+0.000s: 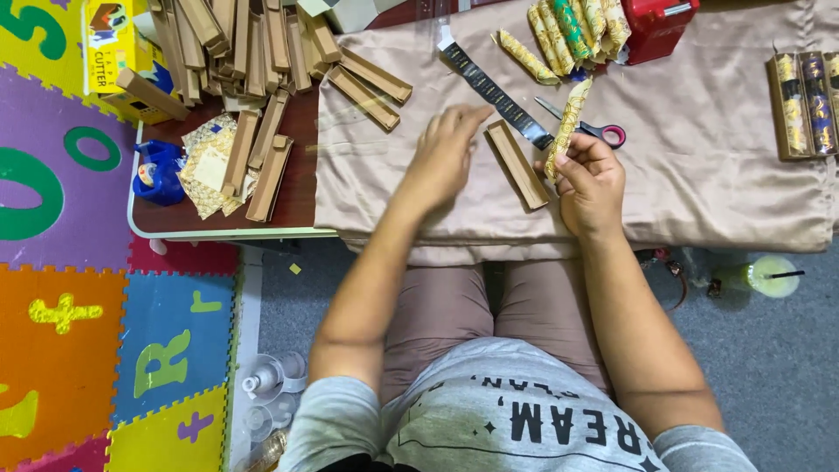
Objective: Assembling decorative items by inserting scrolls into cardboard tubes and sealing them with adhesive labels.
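My right hand [592, 179] grips a long, thin roll wrapped in gold patterned paper [568, 122], holding it upright over the beige cloth [699, 166]. My left hand [444, 156] lies flat on the cloth with fingers spread, its fingertips reaching towards a narrow brown cardboard box [517, 164] that rests between the two hands. A dark printed strip [494, 92] runs diagonally just beyond the box. Scissors with red handles [594, 129] lie behind my right hand.
A heap of brown cardboard boxes [236, 44] covers the table's far left, with patterned paper squares [205, 162] and a blue tape dispenser [157, 170]. More wrapped rolls [572, 31] lie by a red container [660, 26]. A filled box [804, 105] sits far right. Foam mats cover the floor.
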